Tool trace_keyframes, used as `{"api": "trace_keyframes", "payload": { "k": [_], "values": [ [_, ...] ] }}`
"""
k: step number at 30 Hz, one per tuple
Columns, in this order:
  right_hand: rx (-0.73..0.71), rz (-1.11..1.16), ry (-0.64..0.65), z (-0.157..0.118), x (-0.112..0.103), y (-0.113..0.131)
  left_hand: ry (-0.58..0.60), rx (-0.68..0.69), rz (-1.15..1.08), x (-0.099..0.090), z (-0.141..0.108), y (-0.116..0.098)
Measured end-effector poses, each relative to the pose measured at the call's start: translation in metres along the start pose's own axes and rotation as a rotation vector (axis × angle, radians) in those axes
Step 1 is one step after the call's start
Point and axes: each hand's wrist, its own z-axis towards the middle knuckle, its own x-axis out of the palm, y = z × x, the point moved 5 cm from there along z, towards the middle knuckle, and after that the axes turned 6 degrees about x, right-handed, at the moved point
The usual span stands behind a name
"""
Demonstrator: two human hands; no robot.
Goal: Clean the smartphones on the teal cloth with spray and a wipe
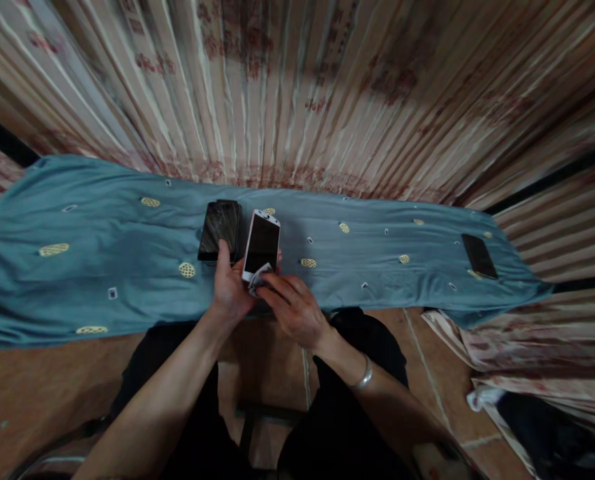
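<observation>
My left hand (231,288) supports a white smartphone (262,241) from beneath, its dark screen facing up and its thumb standing out to the left. Fingertips show at the phone's right edge. In my right hand (297,307) is a small crumpled whitish cloth (258,277), pinched in the fingers and pressed against the lower end of the phone. Just left of the phone lies a stack of black devices (220,230) with glossy tops, looking like phones or tablets; how many are stacked I cannot tell. My left thumb overlaps its lower edge in the view.
A teal patterned cloth (127,253) covers the long narrow table. One dark phone (479,256) lies near its right end. Behind hangs a pleated floral curtain (287,100). My knees are under the front edge, above a tiled floor (417,353). Dark fabric (552,433) lies at lower right.
</observation>
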Motion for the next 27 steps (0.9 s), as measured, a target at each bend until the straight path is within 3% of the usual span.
{"api": "trace_keyframes", "payload": {
  "k": [6, 14, 22, 27],
  "values": [
    [0.062, 0.048, -0.073, -0.003, -0.001, -0.015, 0.025, -0.021, 0.026, 0.001, 0.001, 0.005],
    [0.104, 0.032, 0.052, 0.004, 0.014, -0.015, -0.02, -0.098, -0.011, 0.003, 0.005, 0.025],
    [0.193, -0.007, 0.003, 0.013, 0.014, -0.034, -0.137, -0.046, -0.02, 0.004, -0.001, 0.037],
    [0.224, -0.011, 0.007, 0.014, 0.014, -0.045, -0.097, -0.015, 0.012, 0.003, 0.0, 0.043]
  ]
}}
